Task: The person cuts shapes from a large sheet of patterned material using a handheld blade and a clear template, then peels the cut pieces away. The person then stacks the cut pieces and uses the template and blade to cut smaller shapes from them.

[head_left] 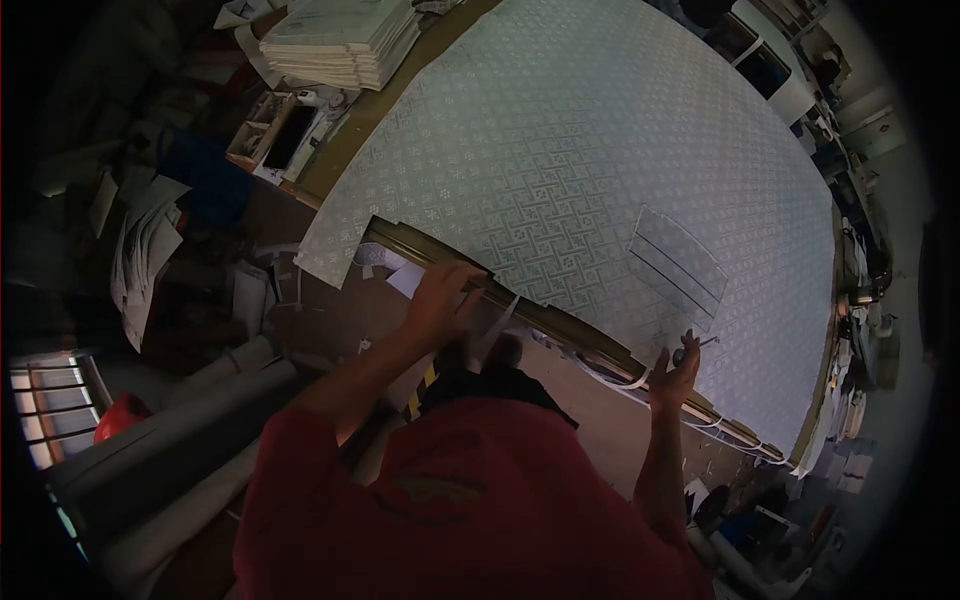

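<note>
A large sheet of pale green patterned paper [590, 150] covers a wooden table [395, 95]. My left hand [445, 295] rests at the sheet's near edge, fingers curled on a cut strip of paper [492, 325] that hangs off the table edge. My right hand [678, 375] is at the near edge further right, closed around a small metal-tipped tool [700, 345], likely a knife. A clear plastic template [678, 265] lies on the sheet just above my right hand.
A stack of folded boards [345, 40] sits at the table's far left corner. Boxes and a dark device [285, 135] lie beside it. Rolls of material [180, 440] lean at lower left, and paper scraps litter the floor [590, 420]. Shelves of clutter line the right side [860, 280].
</note>
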Tool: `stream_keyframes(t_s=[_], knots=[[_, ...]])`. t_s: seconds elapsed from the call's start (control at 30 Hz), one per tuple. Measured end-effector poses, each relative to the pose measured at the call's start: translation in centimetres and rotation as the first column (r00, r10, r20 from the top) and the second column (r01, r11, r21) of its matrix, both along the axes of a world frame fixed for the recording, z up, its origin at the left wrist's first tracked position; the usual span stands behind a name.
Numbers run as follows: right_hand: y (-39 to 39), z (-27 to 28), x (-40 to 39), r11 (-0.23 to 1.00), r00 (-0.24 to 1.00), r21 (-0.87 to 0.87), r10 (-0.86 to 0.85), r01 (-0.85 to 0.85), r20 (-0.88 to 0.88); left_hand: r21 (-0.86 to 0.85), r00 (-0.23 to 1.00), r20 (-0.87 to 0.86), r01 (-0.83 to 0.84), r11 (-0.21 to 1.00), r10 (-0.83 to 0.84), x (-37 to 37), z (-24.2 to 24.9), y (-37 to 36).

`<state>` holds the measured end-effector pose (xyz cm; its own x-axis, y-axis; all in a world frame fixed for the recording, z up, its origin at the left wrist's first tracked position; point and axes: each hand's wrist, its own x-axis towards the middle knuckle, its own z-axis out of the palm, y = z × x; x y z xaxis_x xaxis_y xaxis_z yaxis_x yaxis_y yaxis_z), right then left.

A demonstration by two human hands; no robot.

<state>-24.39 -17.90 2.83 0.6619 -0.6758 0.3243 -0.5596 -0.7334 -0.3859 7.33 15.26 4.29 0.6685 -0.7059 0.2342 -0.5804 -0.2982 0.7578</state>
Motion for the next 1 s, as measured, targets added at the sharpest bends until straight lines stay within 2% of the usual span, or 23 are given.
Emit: stream_keyframes(t_s=[0.13, 0.23, 0.27, 0.33, 0.4, 0.43, 0.5, 0.57, 0.63, 0.7, 0.73, 0.8, 0.87, 0.93, 1.0], knots=[[-2.2, -0.9, 2.3, 0.996, 0.998, 0.091, -0.013, 0.007, 0.063, 0.024, 1.0, -0.009, 0.013, 1.0, -0.013, -2.5, 0.2, 0.0], [-4.0, -1.6, 3.8, 0.996, 0.995, 0.076, 0.03, -0.038, 0.099, 0.037, 0.999, 0.042, -0.012, 0.999, 0.01, -2.8, -0.2, -0.4], [-4.7, -2.0, 4.1, 0.996, 0.993, 0.068, 0.047, -0.055, 0.112, 0.051, 0.998, 0.037, -0.044, 0.998, 0.042, -2.8, 0.1, -0.7], [-5.0, -2.5, 4.5, 0.992, 0.989, 0.082, 0.09, -0.1, 0.121, 0.073, 1.0, -0.018, 0.005, 0.997, -0.004, -3.0, 1.3, -1.9], [-5.6, -2.6, 5.4, 0.979, 0.978, 0.203, -0.012, -0.031, 0.206, 0.055, 0.999, 0.048, 0.001, 0.998, -0.003, -3.5, 1.4, -2.7], [-6.4, -3.1, 5.7, 0.977, 0.977, 0.209, -0.002, -0.043, 0.211, 0.025, 0.994, 0.11, 0.027, 0.999, -0.029, -3.6, 1.4, -3.1], [-8.3, -3.8, 5.6, 0.985, 0.984, 0.159, 0.046, -0.073, 0.173, 0.038, 0.997, 0.074, 0.011, 0.999, -0.013, -4.3, 1.6, -3.6], [-9.1, -3.4, 5.8, 0.986, 0.985, 0.162, 0.012, -0.041, 0.173, 0.059, 1.0, 0.025, 0.012, 0.998, -0.013, -4.5, 1.6, -3.3], [-9.0, -3.0, 6.2, 0.988, 0.986, 0.154, -0.038, 0.013, 0.159, 0.039, 0.996, 0.053, 0.068, 0.997, -0.07, -4.3, 1.0, -2.8], [-8.7, -2.3, 6.4, 1.0, 0.992, 0.003, -0.003, 0.003, 0.125, 0.06, 0.993, 0.058, 0.1, 0.993, -0.103, -2.7, 1.3, -2.2], [-7.9, -1.9, 6.2, 1.0, 0.993, -0.005, -0.025, 0.026, 0.115, 0.09, 0.99, 0.081, 0.112, 0.99, -0.119, -1.6, 1.5, -1.9], [-5.5, -1.4, 6.9, 0.983, 0.984, 0.165, -0.104, 0.08, 0.142, 0.101, 0.992, 0.039, 0.116, 0.988, -0.12, 0.7, 1.5, -1.3], [-3.1, -1.9, 7.4, 0.98, 0.981, 0.16, -0.14, 0.118, 0.135, 0.117, 0.994, -0.001, 0.109, 0.987, -0.109, 3.5, 1.5, 0.0], [-0.3, -2.8, 7.7, 0.974, 0.975, 0.151, -0.185, 0.167, 0.119, 0.075, 0.992, 0.065, 0.103, 0.992, -0.108, 6.9, 1.6, 1.4], [2.2, -3.8, 7.8, 0.977, 0.976, 0.067, -0.207, 0.202, 0.062, 0.078, 0.993, 0.06, 0.101, 0.992, -0.105, 11.0, 1.2, 3.3]])
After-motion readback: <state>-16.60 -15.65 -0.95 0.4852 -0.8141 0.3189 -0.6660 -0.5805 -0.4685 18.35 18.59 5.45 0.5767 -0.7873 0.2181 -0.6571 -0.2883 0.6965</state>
